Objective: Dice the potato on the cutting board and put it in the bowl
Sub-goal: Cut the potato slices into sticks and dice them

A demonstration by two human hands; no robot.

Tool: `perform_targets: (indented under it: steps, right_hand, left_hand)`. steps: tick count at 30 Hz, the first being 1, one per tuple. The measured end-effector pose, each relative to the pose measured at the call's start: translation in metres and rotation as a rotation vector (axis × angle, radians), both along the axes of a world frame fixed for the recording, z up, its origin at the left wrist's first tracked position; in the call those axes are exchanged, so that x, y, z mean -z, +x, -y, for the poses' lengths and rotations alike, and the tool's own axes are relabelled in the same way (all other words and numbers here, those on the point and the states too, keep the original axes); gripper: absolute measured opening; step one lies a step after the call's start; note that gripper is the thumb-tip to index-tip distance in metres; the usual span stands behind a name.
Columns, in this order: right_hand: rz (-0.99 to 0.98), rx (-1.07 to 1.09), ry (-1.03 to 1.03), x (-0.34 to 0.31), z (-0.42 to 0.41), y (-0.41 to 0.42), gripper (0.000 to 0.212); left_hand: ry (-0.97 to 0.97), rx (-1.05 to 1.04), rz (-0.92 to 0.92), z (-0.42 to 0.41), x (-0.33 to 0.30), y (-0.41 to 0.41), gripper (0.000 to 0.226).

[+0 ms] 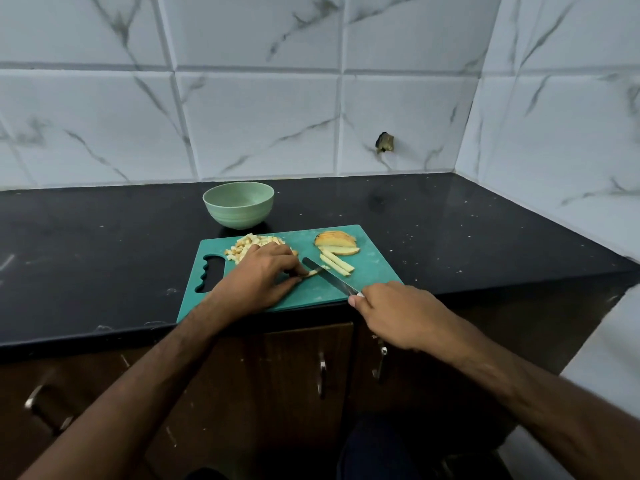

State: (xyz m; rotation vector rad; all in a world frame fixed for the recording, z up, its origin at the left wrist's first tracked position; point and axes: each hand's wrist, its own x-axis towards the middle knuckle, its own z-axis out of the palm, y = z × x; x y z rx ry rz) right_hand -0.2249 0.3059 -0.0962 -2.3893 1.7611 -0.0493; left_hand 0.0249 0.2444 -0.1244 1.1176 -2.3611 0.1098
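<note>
Green board (374, 268) lies on a black counter (104, 237), its handle cutout at 9 o'clock and near edge at the counter lip. Left hand (258, 278) rests palm-down on the board centre, fingertips pinching a thin potato strip (313, 271) against the board. Right hand (398, 315) at the board's 5 o'clock corner grips the knife (329, 277) handle; handle mostly hidden in the fist. Blade runs toward 11 o'clock, its tip area lying across the strip just beside the left fingertips.

Dice pile (251, 245) sits at the board's 11 o'clock, partly behind the left hand. Two more strips (336, 263) lie side by side at 2 o'clock from the blade, apart from it. Sliced potato half (335, 240) sits at the board's 1 o'clock corner, slices leaning together, a flat slice (341, 251) touching its near side.

Pale green bowl (238, 204) stands upright on the counter at 12 o'clock from the board, just beyond the far edge, near the dice; no potato visible inside. Marble-look tile wall (277, 116) behind, with a small dark hole (385, 143) at 1 o'clock. Brown cabinet doors (298, 375) with metal handles sit below the counter.
</note>
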Motion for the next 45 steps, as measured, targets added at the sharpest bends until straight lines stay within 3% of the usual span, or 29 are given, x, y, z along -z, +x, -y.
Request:
perform_targets:
  steps: [34,45]
  right_hand:
    - [0.001,-0.022,-0.045,-0.001,-0.018,0.009,0.04]
    - [0.025,-0.033,-0.035,-0.005,-0.016,0.012,0.039]
  left_hand:
    - [-0.001,0.076,-0.089,-0.006,-0.005,0.002,0.007]
    - [0.017,0.058,-0.178,-0.006,-0.003,0.002,0.028]
